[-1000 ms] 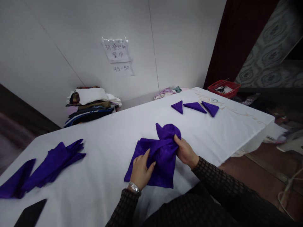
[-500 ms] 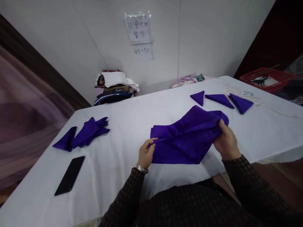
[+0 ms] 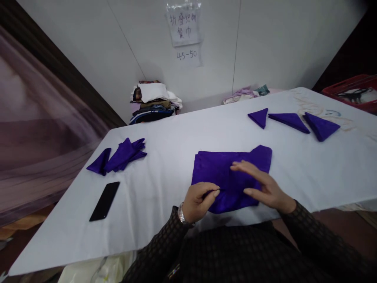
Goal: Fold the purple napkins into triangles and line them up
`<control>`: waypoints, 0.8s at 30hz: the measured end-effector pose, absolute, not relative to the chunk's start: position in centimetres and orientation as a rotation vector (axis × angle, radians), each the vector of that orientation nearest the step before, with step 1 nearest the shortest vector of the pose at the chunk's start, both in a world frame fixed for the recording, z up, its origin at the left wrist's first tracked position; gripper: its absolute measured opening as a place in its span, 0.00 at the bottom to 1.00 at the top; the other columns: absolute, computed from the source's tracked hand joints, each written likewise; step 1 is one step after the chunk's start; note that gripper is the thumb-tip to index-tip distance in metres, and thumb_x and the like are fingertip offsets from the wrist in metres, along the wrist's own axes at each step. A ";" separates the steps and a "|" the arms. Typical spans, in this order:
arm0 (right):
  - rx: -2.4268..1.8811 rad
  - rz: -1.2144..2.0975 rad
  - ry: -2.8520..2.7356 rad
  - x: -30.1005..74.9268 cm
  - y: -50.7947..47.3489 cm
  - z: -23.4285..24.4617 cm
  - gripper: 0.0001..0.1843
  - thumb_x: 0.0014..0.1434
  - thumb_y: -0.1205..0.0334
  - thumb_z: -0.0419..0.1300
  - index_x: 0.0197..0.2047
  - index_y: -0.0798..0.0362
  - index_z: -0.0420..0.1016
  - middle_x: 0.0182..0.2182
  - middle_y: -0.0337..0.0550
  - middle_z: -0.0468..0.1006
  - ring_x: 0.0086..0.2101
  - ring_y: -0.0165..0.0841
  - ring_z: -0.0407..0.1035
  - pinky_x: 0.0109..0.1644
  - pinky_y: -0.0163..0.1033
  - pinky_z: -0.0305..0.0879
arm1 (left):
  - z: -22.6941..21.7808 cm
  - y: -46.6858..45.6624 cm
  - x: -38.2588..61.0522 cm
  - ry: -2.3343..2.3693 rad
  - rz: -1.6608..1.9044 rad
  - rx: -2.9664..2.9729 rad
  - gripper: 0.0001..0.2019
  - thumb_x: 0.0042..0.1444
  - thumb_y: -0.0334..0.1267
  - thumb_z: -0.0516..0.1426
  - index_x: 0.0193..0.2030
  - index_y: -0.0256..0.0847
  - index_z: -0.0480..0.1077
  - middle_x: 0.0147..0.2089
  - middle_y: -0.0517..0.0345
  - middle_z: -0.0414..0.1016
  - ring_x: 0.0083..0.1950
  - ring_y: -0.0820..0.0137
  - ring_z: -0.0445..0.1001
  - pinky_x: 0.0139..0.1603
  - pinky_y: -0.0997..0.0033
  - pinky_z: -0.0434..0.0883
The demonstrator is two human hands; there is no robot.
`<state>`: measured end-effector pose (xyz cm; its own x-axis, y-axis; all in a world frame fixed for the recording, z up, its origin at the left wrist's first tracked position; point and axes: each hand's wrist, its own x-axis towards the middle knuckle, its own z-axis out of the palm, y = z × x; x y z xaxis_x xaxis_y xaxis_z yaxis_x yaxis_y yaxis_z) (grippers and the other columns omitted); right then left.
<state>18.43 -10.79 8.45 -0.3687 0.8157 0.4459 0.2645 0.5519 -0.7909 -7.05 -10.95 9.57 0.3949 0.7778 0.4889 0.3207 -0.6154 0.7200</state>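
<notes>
Purple fabric, a napkin [image 3: 212, 169], lies flat on the white table [image 3: 165, 157] close to its near edge, straight ahead of the person. Its long axis runs left to right, roughly along that edge, and one corner stands out at its far right.

The left hand [image 3: 200, 201] sits at the napkin's near left corner. Thumb and forefinger are closed together on the cloth's edge there, and the other fingers are curled in. The rest of the napkin stretches away from that pinch to the right and toward the far edge.

The right hand [image 3: 263, 189] rests palm down on the near right part of the napkin, open, fingers spread and pointing left across the cloth. It grips nothing and only presses. It is the hand lying more fully over the cloth; the left touches just the edge.

A black phone [image 3: 104, 195] lies near the table's left edge, well apart from the hands. Beyond it is a loose pile [image 3: 120, 156] of purple cloths. Toward the far right, three folded triangles [image 3: 290, 122] sit in a row, near each other. At the far left corner a stack of fabrics [image 3: 153, 103] stands against the wall, with a paper sign [image 3: 184, 24] above.
</notes>
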 end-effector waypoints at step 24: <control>-1.147 0.728 -1.040 23.6 -14.3 11.8 0.10 0.41 0.58 0.73 0.30 0.45 0.82 0.29 0.40 0.82 0.28 0.38 0.75 0.33 0.43 0.73 | 3.2 -9.4 -6.6 0.915 0.248 2.372 0.06 0.54 0.38 0.60 0.35 0.37 0.74 0.41 0.50 0.78 0.47 0.61 0.75 0.52 0.59 0.68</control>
